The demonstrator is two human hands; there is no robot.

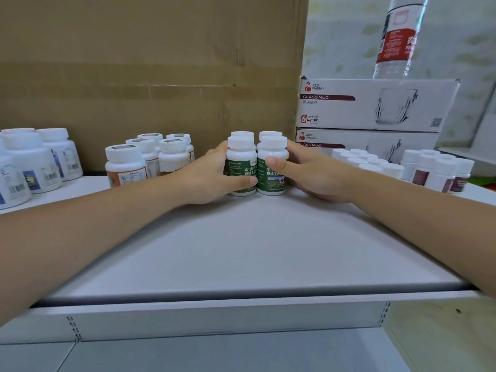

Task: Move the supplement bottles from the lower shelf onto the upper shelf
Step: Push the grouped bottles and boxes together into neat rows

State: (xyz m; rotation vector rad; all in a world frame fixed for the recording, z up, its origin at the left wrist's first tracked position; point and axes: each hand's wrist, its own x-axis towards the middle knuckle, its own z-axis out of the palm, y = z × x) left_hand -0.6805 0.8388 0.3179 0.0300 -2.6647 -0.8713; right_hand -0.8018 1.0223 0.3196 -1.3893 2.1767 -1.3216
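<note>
Head view: bottles (241, 159) well behind shelf edge (241, 291)

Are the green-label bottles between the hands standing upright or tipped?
Upright: the green-label bottles stand on their bases on the shelf, white caps up, with the left hand and right hand cupped round them.

Both in at once: left hand (209, 175) and right hand (311, 173) clasp four green-labelled supplement bottles (271, 182), upright on the upper shelf (241, 251), before a cardboard box (147, 76).
</note>
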